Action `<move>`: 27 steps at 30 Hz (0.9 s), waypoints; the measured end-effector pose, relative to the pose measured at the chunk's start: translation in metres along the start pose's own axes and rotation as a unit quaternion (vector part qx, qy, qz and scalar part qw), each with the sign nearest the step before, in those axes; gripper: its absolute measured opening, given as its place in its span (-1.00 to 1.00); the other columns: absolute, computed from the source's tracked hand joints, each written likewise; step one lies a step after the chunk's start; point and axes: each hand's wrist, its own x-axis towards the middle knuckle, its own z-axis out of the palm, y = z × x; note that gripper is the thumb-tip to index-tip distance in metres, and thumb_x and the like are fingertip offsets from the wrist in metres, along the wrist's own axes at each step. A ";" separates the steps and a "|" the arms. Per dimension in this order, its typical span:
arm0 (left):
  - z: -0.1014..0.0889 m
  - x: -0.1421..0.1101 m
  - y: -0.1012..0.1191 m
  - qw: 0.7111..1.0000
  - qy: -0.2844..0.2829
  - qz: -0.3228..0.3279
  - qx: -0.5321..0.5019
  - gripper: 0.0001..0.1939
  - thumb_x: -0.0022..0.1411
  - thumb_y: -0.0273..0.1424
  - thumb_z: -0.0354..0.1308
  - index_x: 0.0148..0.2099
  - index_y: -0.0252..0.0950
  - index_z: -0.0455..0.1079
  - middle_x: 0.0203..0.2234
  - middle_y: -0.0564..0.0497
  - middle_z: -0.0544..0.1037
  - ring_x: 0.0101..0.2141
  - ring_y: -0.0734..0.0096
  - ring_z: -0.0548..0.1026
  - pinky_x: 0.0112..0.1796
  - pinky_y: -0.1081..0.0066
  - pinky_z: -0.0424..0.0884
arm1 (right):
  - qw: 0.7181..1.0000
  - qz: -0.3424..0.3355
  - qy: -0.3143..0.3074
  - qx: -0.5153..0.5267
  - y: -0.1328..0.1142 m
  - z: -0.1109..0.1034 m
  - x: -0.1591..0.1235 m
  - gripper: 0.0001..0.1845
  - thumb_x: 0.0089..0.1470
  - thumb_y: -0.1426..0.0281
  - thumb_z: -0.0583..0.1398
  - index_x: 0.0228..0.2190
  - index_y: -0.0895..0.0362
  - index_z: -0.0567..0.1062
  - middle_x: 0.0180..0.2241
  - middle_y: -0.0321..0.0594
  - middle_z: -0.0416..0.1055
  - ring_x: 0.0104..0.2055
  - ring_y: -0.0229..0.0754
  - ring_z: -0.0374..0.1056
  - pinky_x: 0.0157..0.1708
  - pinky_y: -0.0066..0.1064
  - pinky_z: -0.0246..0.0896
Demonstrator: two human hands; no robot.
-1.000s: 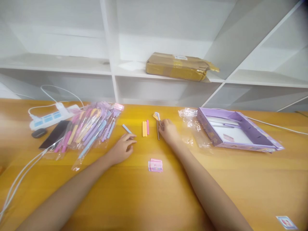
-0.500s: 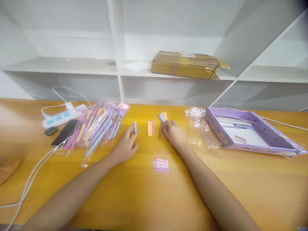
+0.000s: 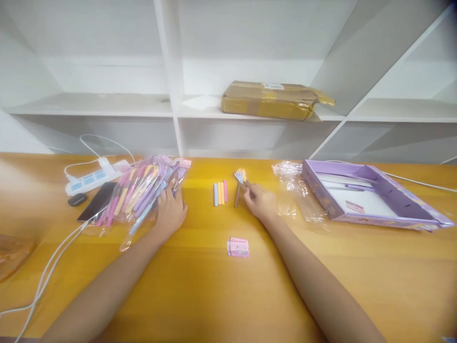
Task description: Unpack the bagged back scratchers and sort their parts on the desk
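Sleeved pens (image 3: 123, 195): slim, pink, cream, purple and blue, in glossy, crinkled clear plastic, heaped on the smooth wood-look table (image 3: 200, 290).
Left hand (image 3: 171, 208): over the heap's right side, fingers partly spread; grip cannot be told.
Short rods (image 3: 221, 193): smooth, blue, two orange, pink; side by side between the hands.
Blue-topped stick (image 3: 237, 194): splayed head, brown shaft, on the table.
Right hand (image 3: 262, 201): fingers curled, pinching a yellow-topped stick (image 3: 243, 174).
Power strip (image 3: 89, 181): white, behind the heap.
Cards (image 3: 238, 247): pink, stacked, nearer the viewer.
Parcel (image 3: 267, 101): taped brown, on the shelf.
Loose wrap (image 3: 302, 197): clear, beside the purple box (image 3: 316, 190).
Obscured: left fingertips; yellow-topped stick's lower end.
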 end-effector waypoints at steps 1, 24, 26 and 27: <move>0.000 -0.001 0.001 1.000 0.004 0.004 0.005 -0.34 0.40 -0.42 0.09 0.48 -0.45 0.15 0.15 -0.45 0.41 0.13 -0.34 0.38 0.10 -0.14 0.36 | 1.000 -0.001 0.006 0.004 0.001 0.000 0.000 -0.62 0.36 0.28 0.05 -0.46 0.07 0.49 -0.44 -0.09 0.49 -0.39 -0.09 0.36 -0.36 -0.30 0.04; -0.046 -0.030 0.031 0.992 -0.077 0.087 0.046 -0.51 0.29 -0.61 0.08 0.25 -0.40 0.40 -0.13 -0.22 0.65 -0.26 0.13 0.63 -0.28 0.30 0.47 | 0.944 0.101 -0.054 0.309 -0.067 -0.042 -0.069 -0.72 0.40 0.20 0.12 0.01 0.07 0.44 -0.24 -0.15 0.58 -0.51 -0.18 0.38 -0.49 -0.30 0.29; -0.045 -0.040 0.040 0.988 -0.072 0.135 0.005 -0.55 0.30 -0.61 0.08 0.22 -0.38 0.42 -0.21 -0.17 0.64 -0.22 0.11 0.64 -0.22 0.27 0.51 | 0.916 0.136 -0.060 0.372 -0.065 -0.038 -0.067 -0.52 0.36 0.10 0.18 0.17 0.08 0.33 -0.03 -0.05 0.56 -0.48 -0.20 0.40 -0.47 -0.28 0.36; -0.044 -0.045 0.045 0.984 -0.071 0.164 -0.023 -0.56 0.31 -0.60 0.08 0.21 -0.37 0.42 -0.22 -0.16 0.63 -0.19 0.09 0.64 -0.18 0.25 0.52 | 0.899 0.153 -0.057 0.407 -0.064 -0.037 -0.065 -0.41 0.33 0.05 0.22 0.23 0.07 0.28 0.01 -0.04 0.54 -0.49 -0.21 0.40 -0.47 -0.28 0.38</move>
